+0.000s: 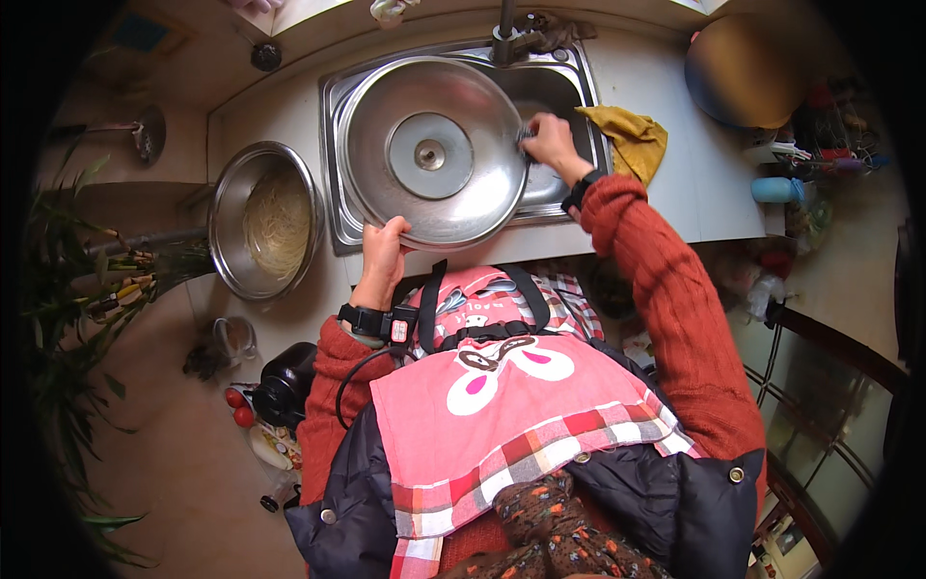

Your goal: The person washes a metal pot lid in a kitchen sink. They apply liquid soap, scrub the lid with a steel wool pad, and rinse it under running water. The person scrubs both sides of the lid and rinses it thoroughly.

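A large round metal pot lid (477,101) with a glass centre and a knob is tilted over the left part of the steel sink (553,192). My left hand (383,257) grips its lower left rim, thumb on top. At the lid's right edge, my right hand (553,145) holds a dark scouring pad (526,141), which looks like steel wool, against the rim. The sink basin shows beneath my right hand; the lid hides the rest.
Left of the sink stands a metal bowl (230,217) with noodle-like strands in it. A yellow cloth (636,141) lies at the sink's right edge, below the faucet (505,43) side. A leafy plant (87,289) is far left, a blue bottle (774,189) at right.
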`<state>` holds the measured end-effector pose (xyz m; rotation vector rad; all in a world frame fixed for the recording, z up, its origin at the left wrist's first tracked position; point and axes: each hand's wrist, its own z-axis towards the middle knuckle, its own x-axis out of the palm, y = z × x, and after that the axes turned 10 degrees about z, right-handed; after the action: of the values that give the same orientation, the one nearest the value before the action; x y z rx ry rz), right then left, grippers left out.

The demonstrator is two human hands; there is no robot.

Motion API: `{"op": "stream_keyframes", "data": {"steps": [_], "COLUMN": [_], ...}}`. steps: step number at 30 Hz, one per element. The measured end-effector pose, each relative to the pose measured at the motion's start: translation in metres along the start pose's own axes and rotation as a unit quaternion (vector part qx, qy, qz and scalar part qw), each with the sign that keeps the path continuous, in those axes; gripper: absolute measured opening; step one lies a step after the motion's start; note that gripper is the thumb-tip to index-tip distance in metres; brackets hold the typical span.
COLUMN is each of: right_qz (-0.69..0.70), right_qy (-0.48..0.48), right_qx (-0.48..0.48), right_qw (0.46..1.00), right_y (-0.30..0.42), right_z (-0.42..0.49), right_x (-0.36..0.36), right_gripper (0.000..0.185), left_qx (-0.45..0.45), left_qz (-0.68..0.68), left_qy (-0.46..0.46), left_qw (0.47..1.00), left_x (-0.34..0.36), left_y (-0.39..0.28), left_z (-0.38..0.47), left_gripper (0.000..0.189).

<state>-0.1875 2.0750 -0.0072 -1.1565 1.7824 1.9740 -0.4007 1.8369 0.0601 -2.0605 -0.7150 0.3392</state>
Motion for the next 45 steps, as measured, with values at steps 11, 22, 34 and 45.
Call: {"op": "stream_keyframes", "data": {"steps": [11,22,34,45], "right_qz": [-0.032,-0.057,-0.001,-0.066], "right_qy": [-0.011,0.001,0.088,0.287], "right_qx": [-0.482,-0.342,-0.406,-0.147], "right_qw": [0.875,0.938,0.910,0.944], "right_y": [0.137,0.058,0.077,0.021], "right_z": [0.062,0.053,0.053,0.012], "right_x": [0.013,-0.039,0.007,-0.024], "right_gripper": [0.015,0.024,0.021,0.023], "left_qx": [-0.034,-0.012,0.004,0.025], "left_qz": [0.053,-0.010,0.020,-0.028], "left_qy": [0.138,0.070,0.123,0.051], "left_qw": [0.988,0.997,0.992,0.998], "left_x": [0.025,0.027,0.039,0.025], "left_y": [-0.011,-0.014,-0.014,-0.010], "left_z": [-0.013,-0.014,-0.001,0.016], "left_gripper": [0.007,0.006,0.020,0.006]}}
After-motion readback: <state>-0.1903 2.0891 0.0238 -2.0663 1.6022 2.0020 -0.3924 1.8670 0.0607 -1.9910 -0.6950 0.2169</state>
